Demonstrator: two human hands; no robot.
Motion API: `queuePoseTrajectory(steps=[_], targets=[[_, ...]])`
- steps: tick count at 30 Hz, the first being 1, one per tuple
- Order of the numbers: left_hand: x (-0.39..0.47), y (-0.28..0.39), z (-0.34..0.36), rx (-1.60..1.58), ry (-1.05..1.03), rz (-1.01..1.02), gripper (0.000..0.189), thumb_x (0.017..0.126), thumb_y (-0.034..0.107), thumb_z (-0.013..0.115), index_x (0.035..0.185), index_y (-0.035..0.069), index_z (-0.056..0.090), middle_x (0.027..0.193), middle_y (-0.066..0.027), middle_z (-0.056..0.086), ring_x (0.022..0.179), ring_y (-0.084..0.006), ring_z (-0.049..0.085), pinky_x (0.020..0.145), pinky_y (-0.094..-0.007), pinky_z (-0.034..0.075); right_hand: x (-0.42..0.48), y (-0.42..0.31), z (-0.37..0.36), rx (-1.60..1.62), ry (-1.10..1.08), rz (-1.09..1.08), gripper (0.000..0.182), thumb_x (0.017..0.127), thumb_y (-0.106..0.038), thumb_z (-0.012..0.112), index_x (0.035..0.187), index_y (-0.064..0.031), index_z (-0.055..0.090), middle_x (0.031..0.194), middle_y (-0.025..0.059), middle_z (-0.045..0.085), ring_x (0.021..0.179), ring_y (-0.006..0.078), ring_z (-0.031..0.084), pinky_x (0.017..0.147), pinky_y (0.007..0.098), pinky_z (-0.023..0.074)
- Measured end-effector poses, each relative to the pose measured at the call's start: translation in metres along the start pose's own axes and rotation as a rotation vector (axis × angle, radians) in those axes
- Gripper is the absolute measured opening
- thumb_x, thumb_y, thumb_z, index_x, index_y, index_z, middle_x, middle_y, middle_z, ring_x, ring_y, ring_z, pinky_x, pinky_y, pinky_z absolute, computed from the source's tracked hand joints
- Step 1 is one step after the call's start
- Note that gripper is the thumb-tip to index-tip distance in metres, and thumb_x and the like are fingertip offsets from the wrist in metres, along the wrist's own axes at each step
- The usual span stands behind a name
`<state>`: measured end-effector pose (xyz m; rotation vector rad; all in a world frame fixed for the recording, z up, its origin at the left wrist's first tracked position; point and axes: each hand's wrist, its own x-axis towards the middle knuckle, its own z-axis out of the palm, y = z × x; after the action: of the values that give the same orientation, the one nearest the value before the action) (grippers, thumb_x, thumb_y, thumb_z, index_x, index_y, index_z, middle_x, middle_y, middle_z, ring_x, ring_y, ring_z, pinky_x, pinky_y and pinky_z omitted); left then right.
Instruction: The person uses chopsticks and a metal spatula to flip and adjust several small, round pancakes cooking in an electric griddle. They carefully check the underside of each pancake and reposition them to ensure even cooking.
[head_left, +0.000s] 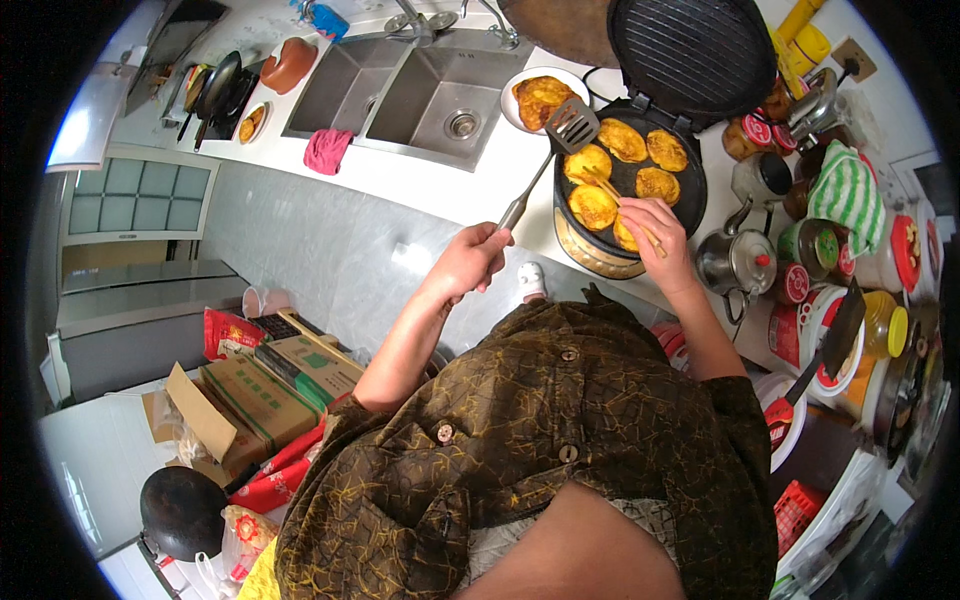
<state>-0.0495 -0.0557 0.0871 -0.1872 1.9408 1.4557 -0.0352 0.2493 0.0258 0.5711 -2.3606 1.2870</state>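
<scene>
A slotted metal spatula (573, 127) is held by its handle in my left hand (471, 259). Its blade hovers over or rests at the left edge of the open electric griddle (694, 214), near a white plate (511, 114). On that plate lie browned yellow pancakes (541, 102). My right hand (660, 236) grips wooden chopsticks (606, 187), their tips at a round yellow pancake (587, 163) on the griddle's left side. Several more golden pancakes (622, 140) lie on the black cooking plate. One near the front (625, 235) is partly hidden by my right hand.
The ribbed griddle lid (691, 56) stands raised at the back. A double steel sink (442, 101) and a pink cloth (328, 151) lie left. Steel kettle (739, 262), jars (814, 247) and a striped towel (847, 196) crowd the right. Cardboard boxes (259, 397) sit at lower left.
</scene>
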Motion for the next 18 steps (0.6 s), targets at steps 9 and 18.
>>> queuePoseTrajectory(steps=[9,18], targets=[[-0.003,-0.001,0.001,0.01,0.01,0.004,0.034,0.105,0.033,0.047,0.101,0.001,0.056,0.061,0.0012,0.045,0.039,-0.0075,0.037,0.039,-0.0233,0.031,0.0,0.014,-0.003,0.004,0.091,0.048,0.014,0.086,0.001,0.067,0.099,0.003,0.068,0.104,0.0141,0.069,0.093,0.0292,0.064,0.083,0.0362,0.0506],[-0.006,-0.002,0.002,0.009,0.011,-0.006,0.034,0.105,0.033,0.047,0.102,0.001,0.056,0.061,0.0013,0.045,0.04,-0.0078,0.038,0.04,-0.0236,0.031,-0.003,0.005,-0.001,0.042,0.1,0.044,0.013,0.086,0.002,0.067,0.098,0.0035,0.069,0.104,0.0133,0.069,0.092,0.0286,0.065,0.083,0.0358,0.0507]])
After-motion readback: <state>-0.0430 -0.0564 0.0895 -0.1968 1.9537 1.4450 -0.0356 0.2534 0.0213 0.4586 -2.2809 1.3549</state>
